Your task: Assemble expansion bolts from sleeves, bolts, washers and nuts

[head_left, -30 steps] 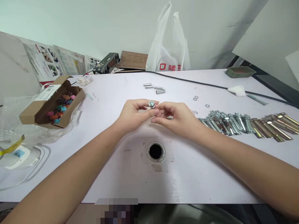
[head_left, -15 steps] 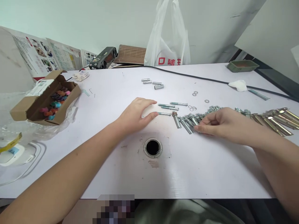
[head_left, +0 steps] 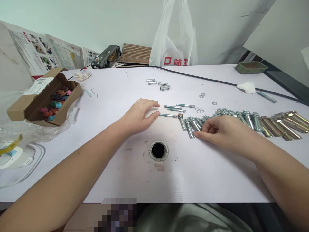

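My left hand [head_left: 138, 116] is open above the white table, its thumb and fingers apart. The thumb tip is at the end of a thin threaded bolt [head_left: 168, 115]; several similar bolts [head_left: 185, 105] lie just behind. My right hand [head_left: 220, 129] is closed, fingers curled and thumb against a row of silver expansion bolts [head_left: 189, 129], with part of the row hidden under the hand. At the row's left end lies an expansion bolt with a reddish-brown washer [head_left: 182, 122]. Further right are gold-coloured expansion bolts [head_left: 281, 127]. Thin ring washers [head_left: 199, 110] lie behind the row.
Loose metal sleeves [head_left: 164, 87] lie farther back. The table has a round hole [head_left: 158, 150] in front of my hands. An open cardboard box [head_left: 70, 111] of colourful pieces stands left. A black cable [head_left: 193, 77], white plastic bag [head_left: 173, 51] and green tray [head_left: 251, 67] are at the back.
My right hand has shifted slightly left along the row, and the silver expansion bolts beside its thumb have moved left. The nearest thin bolt has slid slightly left; my left hand stays open.
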Demonstrator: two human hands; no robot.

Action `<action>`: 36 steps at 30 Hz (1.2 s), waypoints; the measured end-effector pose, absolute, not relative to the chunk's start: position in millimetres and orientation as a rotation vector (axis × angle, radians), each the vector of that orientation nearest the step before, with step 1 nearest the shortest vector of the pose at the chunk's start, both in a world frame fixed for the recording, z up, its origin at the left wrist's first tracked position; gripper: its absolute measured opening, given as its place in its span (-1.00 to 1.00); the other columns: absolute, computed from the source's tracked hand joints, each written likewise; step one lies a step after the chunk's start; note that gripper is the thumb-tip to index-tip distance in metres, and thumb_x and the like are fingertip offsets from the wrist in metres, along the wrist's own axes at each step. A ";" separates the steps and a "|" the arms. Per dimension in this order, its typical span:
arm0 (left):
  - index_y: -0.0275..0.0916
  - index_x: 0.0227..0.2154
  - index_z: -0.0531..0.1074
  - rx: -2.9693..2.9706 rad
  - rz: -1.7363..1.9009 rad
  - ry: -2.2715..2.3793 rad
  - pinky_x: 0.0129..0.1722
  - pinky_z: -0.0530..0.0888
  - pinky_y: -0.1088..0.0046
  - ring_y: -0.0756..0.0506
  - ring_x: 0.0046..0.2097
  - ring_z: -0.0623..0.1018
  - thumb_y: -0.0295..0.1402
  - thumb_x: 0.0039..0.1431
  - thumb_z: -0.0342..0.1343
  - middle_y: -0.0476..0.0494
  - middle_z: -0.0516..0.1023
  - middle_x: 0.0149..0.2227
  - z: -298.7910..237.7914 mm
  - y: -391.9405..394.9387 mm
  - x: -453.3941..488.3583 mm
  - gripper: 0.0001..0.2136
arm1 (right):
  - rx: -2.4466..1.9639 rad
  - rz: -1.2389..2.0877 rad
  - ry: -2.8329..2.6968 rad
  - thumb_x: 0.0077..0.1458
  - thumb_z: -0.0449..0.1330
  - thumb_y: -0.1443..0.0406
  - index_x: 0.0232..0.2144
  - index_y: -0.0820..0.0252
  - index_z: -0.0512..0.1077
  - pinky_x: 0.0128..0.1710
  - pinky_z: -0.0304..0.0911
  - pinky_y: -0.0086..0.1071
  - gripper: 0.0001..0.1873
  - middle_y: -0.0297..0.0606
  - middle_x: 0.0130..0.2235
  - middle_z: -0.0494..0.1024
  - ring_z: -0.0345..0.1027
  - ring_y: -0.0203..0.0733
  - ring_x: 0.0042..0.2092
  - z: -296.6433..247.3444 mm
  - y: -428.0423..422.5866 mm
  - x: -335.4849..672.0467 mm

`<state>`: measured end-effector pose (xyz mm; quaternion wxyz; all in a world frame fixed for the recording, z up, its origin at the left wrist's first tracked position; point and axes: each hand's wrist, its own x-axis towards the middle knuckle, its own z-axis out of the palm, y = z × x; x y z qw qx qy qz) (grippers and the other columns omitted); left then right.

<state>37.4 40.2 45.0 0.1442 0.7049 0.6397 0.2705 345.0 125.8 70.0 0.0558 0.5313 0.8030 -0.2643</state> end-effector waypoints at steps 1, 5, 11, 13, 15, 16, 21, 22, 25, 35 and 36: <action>-0.22 0.17 0.62 2.060 0.757 1.817 0.42 0.45 0.02 -0.32 0.38 0.52 -0.16 0.42 0.13 -0.27 0.64 0.30 42.9 41.0 36.3 -0.61 | 1.598 -0.774 2.440 0.14 0.47 -0.10 -0.50 0.12 0.49 -0.42 0.16 -0.23 -0.51 -0.22 -0.46 0.53 0.34 -0.18 -0.45 70.6 124.9 345.0; -0.24 0.12 0.63 2.206 0.662 1.696 0.43 0.41 -0.07 -0.37 0.39 0.50 -0.23 0.40 0.13 -0.34 0.59 0.34 36.2 45.0 34.2 -0.64 | 1.524 -0.678 2.489 0.16 0.37 -0.19 -0.48 0.08 0.52 -0.40 0.19 -0.18 -0.48 -0.19 -0.43 0.56 0.39 -0.10 -0.43 77.5 122.5 348.1; -0.23 -0.21 0.66 2.244 0.669 1.650 0.35 0.42 -0.01 -0.34 0.22 0.60 -0.39 0.34 0.12 -0.29 0.72 0.05 29.5 54.4 32.9 -0.81 | 1.481 -0.561 2.598 0.29 0.19 -0.24 -0.50 0.08 0.50 -0.46 0.05 -0.19 -0.39 -0.25 -0.57 0.41 0.15 -0.22 -0.55 107.9 124.8 327.3; -0.24 -0.23 0.64 2.216 0.690 1.675 0.33 0.43 0.02 -0.34 0.20 0.60 -0.43 0.31 0.12 -0.29 0.72 0.03 28.4 56.3 30.6 -0.83 | 1.493 -0.448 2.603 0.35 0.25 -0.14 -0.40 0.11 0.55 -0.42 0.10 -0.19 -0.49 -0.26 -0.54 0.48 0.21 -0.22 -0.53 114.4 129.1 307.2; -0.24 -0.22 0.62 2.189 0.753 1.711 0.34 0.41 0.04 -0.33 0.20 0.60 -0.45 0.32 0.12 -0.30 0.70 0.03 30.3 56.2 27.6 -0.84 | 1.483 -0.337 2.662 0.37 0.33 -0.01 -0.11 0.16 0.62 -0.32 0.16 -0.19 -0.64 -0.22 -0.42 0.61 0.35 -0.19 -0.45 114.0 134.7 283.8; -0.24 -0.20 0.61 2.156 0.840 1.756 0.37 0.38 0.04 -0.34 0.23 0.57 -0.44 0.33 0.14 -0.30 0.68 0.08 33.0 55.5 26.2 -0.86 | 1.453 -0.296 2.717 0.37 0.36 0.04 0.07 0.20 0.59 -0.27 0.18 -0.19 -0.59 -0.19 -0.35 0.66 0.40 -0.17 -0.39 111.1 137.4 271.9; -0.17 -0.14 0.57 2.054 1.024 1.819 0.39 0.34 0.09 -0.30 0.34 0.48 -0.44 0.40 0.18 -0.16 0.61 0.18 57.9 48.1 27.0 -0.91 | 1.141 -0.485 2.959 0.29 0.43 0.14 0.16 0.27 0.62 -0.21 0.15 -0.23 -0.52 -0.27 -0.39 0.59 0.34 -0.23 -0.36 87.3 142.3 224.7; -0.17 -0.14 0.56 2.072 1.026 1.830 0.38 0.35 0.11 -0.29 0.33 0.49 -0.44 0.41 0.17 -0.18 0.61 0.17 62.3 46.4 29.3 -0.91 | 1.105 -0.549 2.997 0.30 0.41 0.18 0.01 0.26 0.67 -0.24 0.12 -0.25 -0.67 -0.33 -0.47 0.51 0.26 -0.29 -0.41 84.0 141.1 218.9; -0.22 -0.06 0.56 2.160 0.991 1.852 0.36 0.36 0.16 -0.25 0.30 0.50 -0.44 0.48 0.06 -0.21 0.61 0.20 68.0 42.8 37.3 -0.84 | 1.026 -0.670 3.112 0.35 0.31 0.27 -0.37 0.22 0.60 -0.29 0.07 -0.27 -0.78 -0.42 -0.60 0.25 0.04 -0.36 -0.47 78.1 135.5 210.1; -0.14 -0.09 0.59 2.084 1.205 1.697 0.38 0.37 0.15 -0.29 0.40 0.46 -0.27 0.48 0.13 -0.16 0.57 0.27 55.6 42.0 45.6 -0.85 | 0.995 -0.694 3.281 0.24 0.18 0.33 -0.52 0.14 0.28 -0.25 0.18 -0.29 -0.72 -0.28 -0.47 0.42 0.26 -0.25 -0.37 69.2 132.1 216.1; -0.12 -0.06 0.60 2.042 1.200 1.700 0.36 0.39 0.15 -0.30 0.41 0.45 -0.26 0.46 0.16 -0.14 0.56 0.29 55.2 41.6 46.2 -0.85 | 1.009 -0.683 3.276 0.23 0.19 0.33 -0.51 0.14 0.28 -0.23 0.19 -0.28 -0.73 -0.27 -0.47 0.43 0.27 -0.25 -0.36 70.3 132.8 216.6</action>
